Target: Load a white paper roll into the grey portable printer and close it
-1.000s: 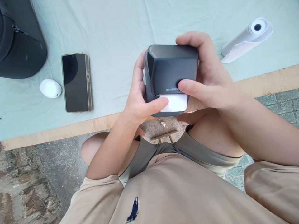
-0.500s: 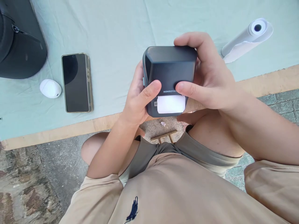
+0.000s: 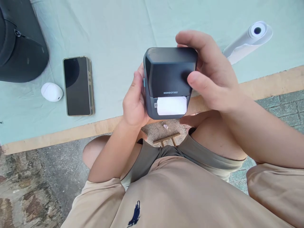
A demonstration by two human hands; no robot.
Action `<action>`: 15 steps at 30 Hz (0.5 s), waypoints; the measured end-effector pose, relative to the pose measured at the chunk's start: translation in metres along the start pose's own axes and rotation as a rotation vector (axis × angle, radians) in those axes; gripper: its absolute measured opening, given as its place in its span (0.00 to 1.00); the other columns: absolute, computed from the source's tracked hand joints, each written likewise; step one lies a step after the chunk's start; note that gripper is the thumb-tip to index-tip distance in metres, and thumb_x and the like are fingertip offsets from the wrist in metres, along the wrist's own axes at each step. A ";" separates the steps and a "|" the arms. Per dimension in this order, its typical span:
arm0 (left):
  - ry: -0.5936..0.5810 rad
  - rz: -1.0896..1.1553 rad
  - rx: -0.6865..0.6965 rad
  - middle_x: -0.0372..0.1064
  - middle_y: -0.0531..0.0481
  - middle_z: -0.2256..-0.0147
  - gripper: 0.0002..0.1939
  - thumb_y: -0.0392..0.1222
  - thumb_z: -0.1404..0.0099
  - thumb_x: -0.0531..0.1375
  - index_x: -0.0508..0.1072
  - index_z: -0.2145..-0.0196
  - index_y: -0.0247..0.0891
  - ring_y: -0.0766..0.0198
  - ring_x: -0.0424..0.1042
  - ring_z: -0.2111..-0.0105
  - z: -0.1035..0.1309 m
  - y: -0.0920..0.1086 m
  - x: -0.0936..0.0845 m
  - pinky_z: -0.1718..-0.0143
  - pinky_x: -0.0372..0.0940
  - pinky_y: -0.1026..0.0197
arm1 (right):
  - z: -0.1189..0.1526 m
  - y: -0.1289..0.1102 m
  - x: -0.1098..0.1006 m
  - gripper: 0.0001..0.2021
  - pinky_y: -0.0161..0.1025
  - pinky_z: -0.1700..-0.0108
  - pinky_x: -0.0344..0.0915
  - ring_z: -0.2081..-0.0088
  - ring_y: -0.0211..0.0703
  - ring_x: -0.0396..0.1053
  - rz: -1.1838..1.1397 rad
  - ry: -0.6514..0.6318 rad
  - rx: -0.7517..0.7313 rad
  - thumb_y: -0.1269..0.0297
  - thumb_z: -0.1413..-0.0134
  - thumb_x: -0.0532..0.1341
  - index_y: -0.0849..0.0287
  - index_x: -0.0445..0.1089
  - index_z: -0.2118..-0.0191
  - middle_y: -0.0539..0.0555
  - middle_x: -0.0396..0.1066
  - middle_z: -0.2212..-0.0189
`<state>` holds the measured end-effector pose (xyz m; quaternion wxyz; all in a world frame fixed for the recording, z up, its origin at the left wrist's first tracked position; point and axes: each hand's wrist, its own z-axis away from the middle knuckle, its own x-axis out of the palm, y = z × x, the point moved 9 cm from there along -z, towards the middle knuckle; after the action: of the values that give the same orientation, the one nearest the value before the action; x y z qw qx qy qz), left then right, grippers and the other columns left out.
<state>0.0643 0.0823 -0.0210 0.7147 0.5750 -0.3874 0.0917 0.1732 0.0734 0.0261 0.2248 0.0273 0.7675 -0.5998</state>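
A dark label printer (image 3: 171, 74) marked NIIMBOT is held above the table's near edge, with a white label (image 3: 172, 105) sticking out of its front slot. My left hand (image 3: 135, 103) grips the printer from the left and below, its thumb along the side near a small light-blue tab (image 3: 143, 82). Around the far right corner curls my right hand (image 3: 213, 72); its thumb tip overlaps the right edge and one finger reaches over the top. Whether every right fingertip touches the casing cannot be made out. The left fingers beneath are hidden.
On the pale green cloth (image 3: 114, 38) lie a phone (image 3: 77, 85), a white earbud case (image 3: 52, 92) and a black zippered bag (image 3: 21, 47) at left. A roll of white paper (image 3: 248, 42) lies at right. The table's wooden edge (image 3: 104, 125) runs before my knees.
Both thumbs have come off the printer's front face, the left one to the side and the right one toward the right edge. The printer has shifted slightly left.
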 end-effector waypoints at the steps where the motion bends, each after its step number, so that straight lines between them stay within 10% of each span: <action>1: 0.008 -0.008 -0.004 0.74 0.48 0.57 0.21 0.50 0.30 0.41 0.68 0.51 0.44 0.56 0.56 0.38 0.000 -0.001 -0.002 0.38 0.57 0.50 | 0.000 -0.003 -0.001 0.26 0.42 0.37 0.60 0.37 0.41 0.54 0.000 0.004 -0.028 0.52 0.41 0.53 0.52 0.52 0.39 0.49 0.53 0.38; 15: 0.147 0.011 -0.040 0.74 0.50 0.62 0.17 0.47 0.31 0.45 0.71 0.60 0.41 0.53 0.66 0.45 0.002 0.002 -0.009 0.41 0.60 0.47 | -0.002 -0.015 -0.001 0.37 0.41 0.39 0.64 0.35 0.45 0.51 0.031 -0.075 -0.139 0.59 0.53 0.66 0.54 0.49 0.38 0.53 0.50 0.37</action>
<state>0.0563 0.0836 -0.0255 0.7519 0.5503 -0.3390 0.1298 0.1690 0.0714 0.0407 0.2641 0.0011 0.7976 -0.5422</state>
